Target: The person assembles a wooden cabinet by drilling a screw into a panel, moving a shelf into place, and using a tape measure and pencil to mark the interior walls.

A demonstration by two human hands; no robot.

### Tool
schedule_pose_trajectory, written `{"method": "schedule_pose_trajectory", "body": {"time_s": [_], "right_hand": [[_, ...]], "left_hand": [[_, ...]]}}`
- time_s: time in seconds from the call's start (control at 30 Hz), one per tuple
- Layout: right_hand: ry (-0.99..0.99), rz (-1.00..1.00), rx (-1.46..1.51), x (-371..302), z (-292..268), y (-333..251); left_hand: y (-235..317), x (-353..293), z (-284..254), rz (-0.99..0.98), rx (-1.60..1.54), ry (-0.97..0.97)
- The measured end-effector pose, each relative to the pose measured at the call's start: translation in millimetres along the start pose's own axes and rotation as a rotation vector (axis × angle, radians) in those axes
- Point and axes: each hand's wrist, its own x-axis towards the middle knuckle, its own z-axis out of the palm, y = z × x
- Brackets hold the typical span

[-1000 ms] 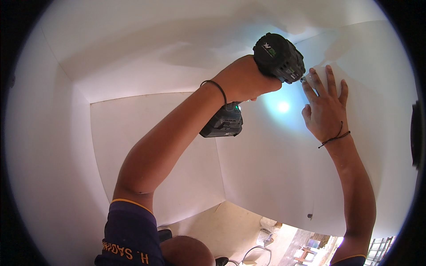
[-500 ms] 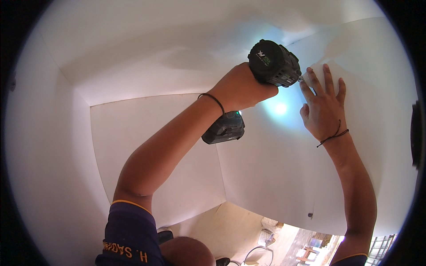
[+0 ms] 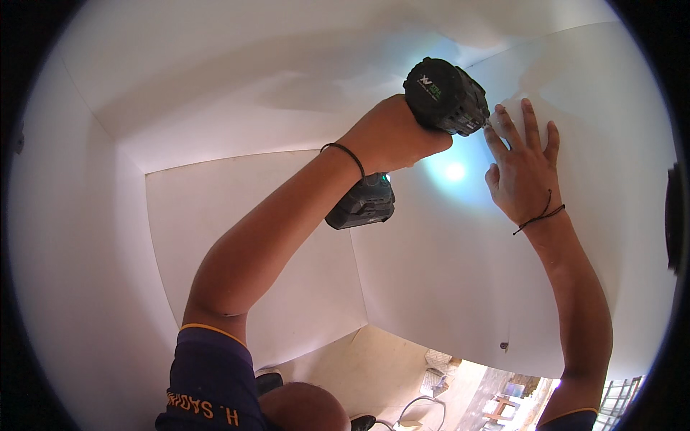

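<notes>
My left hand (image 3: 394,136) is wrapped round the grip of a black cordless drill (image 3: 444,97), its battery (image 3: 363,203) hanging below my wrist. The drill points right, toward a white panel (image 3: 445,266), and its lamp throws a bright spot there. My right hand (image 3: 527,176) lies on the same panel with its fingers spread. Its index fingertip is beside the small metal tip (image 3: 486,125) at the drill's nose. Whether a screw sits at that tip is too small to make out.
White panels enclose the space, with a side panel (image 3: 68,237) at left and another (image 3: 244,244) behind the drill. A small dark fitting (image 3: 504,346) sticks out of the right panel. Below, through an opening, show the floor (image 3: 381,359), a cable (image 3: 424,401) and a wooden stool-like thing (image 3: 501,409).
The drill and my left hand have shifted very slightly upward in the picture. My right hand keeps its place on the panel, with its fingers still spread.
</notes>
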Motion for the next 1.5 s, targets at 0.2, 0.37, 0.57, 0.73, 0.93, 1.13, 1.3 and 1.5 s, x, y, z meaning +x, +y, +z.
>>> {"method": "schedule_pose_trajectory", "body": {"time_s": [0.2,0.37,0.57,0.73,0.93,1.13,1.3,1.5], "right_hand": [[-0.014,-0.001,-0.006,0.9,-0.6,-0.7],[-0.001,0.002,-0.018,-0.4,-1.9,-1.3],[0.031,0.0,-0.021,-2.2,1.6,-1.0],[0.029,0.002,-0.015,-3.5,1.4,-0.4],[0.029,-0.005,-0.015,0.2,0.8,-0.8],[0.058,-0.011,-0.011,-0.2,1.5,-3.3],[0.033,-0.002,0.011,-3.7,2.3,0.8],[0.003,0.002,0.041,0.8,0.0,-1.2]], "left_hand": [[1.8,-2.8,-0.9,0.012,-0.02,0.003],[1.3,-3.4,0.4,0.008,-0.03,-0.002],[3.6,-6.8,3.6,0.044,0.07,0.025],[5.5,-5.5,3.9,0.077,0.152,0.018],[6.8,-4.0,-0.5,-0.019,0.096,-0.023],[-1.0,-9.1,1.8,0.067,0.118,0.036],[1.9,-7.2,4.1,0.053,0.119,0.036],[-10.3,-11.8,5.2,-0.079,-0.084,0.05]]}}
